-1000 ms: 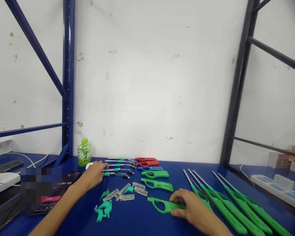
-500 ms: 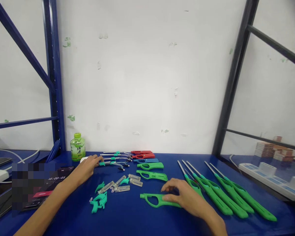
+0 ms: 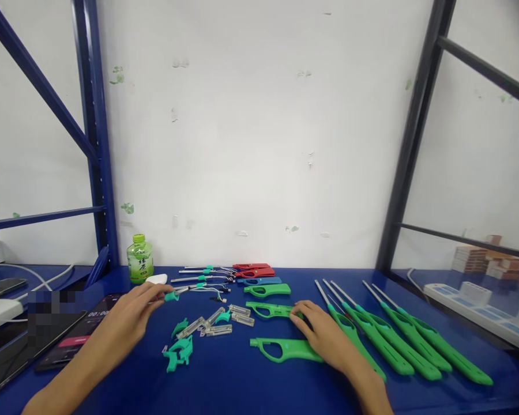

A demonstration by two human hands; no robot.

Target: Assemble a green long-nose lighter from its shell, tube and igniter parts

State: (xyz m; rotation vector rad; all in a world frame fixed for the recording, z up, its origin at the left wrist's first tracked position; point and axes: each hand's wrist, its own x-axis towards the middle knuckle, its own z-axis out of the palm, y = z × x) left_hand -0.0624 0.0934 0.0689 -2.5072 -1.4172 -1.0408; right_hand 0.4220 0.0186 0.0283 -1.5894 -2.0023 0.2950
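My left hand (image 3: 134, 317) is closed in a pinch on a thin lighter nozzle assembly, its teal collar (image 3: 172, 296) showing at the fingertips and most of its rod hidden. More metal lighter tubes (image 3: 198, 279) with teal collars and wires lie just behind it. My right hand (image 3: 322, 334) has its fingers closed over the right end of a green lighter handle (image 3: 270, 310). Nearer me, another green handle (image 3: 289, 349) lies by my right wrist. Between my hands are clear fuel tanks (image 3: 218, 329) and teal trigger pieces (image 3: 181, 349).
Several assembled green lighters (image 3: 384, 349) lie slanted on the right. Red handles (image 3: 254, 273), a blue handle (image 3: 259, 282) and a green one (image 3: 268, 289) line the back. On the left stand a green bottle (image 3: 140, 259) and a phone (image 3: 69, 343). A power strip (image 3: 480, 308) sits far right.
My left hand has drawn back toward me with a nozzle assembly from the tube group. My right hand has left the nearest green handle and taken the one behind it, which has shifted slightly.
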